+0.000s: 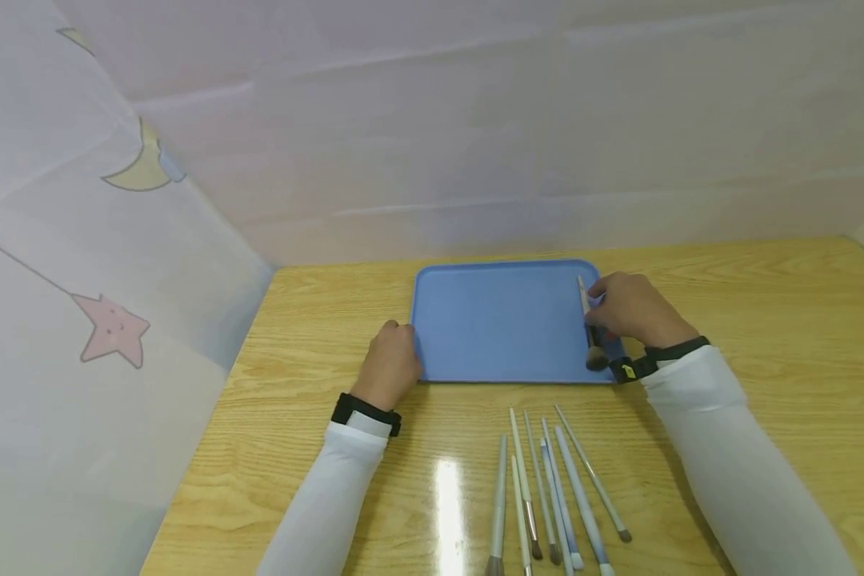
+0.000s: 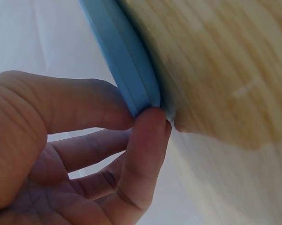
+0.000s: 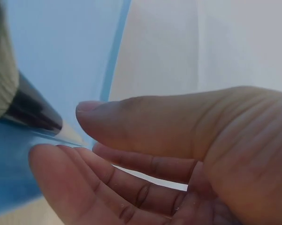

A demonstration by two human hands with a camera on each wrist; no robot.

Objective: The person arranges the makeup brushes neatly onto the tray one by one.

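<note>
A blue tray [image 1: 497, 320] lies flat on the wooden table [image 1: 778, 304]. My left hand [image 1: 410, 342] grips the tray's left rim; in the left wrist view the thumb and a fingertip [image 2: 152, 123] pinch the blue rim [image 2: 126, 65]. My right hand [image 1: 602, 317] is over the tray's right side and pinches a makeup brush [image 1: 594, 354] with a pale handle, dark ferrule and brown bristles pointing toward me. In the right wrist view the brush [image 3: 30, 110] runs over the tray [image 3: 61, 47], its handle passing between thumb and fingers [image 3: 61, 164].
Several slim grey and blue makeup brushes [image 1: 547, 496] lie side by side on the table just in front of the tray. A pale curtain [image 1: 79, 320] with star and moon prints hangs at the left, and a white sheet backs the table.
</note>
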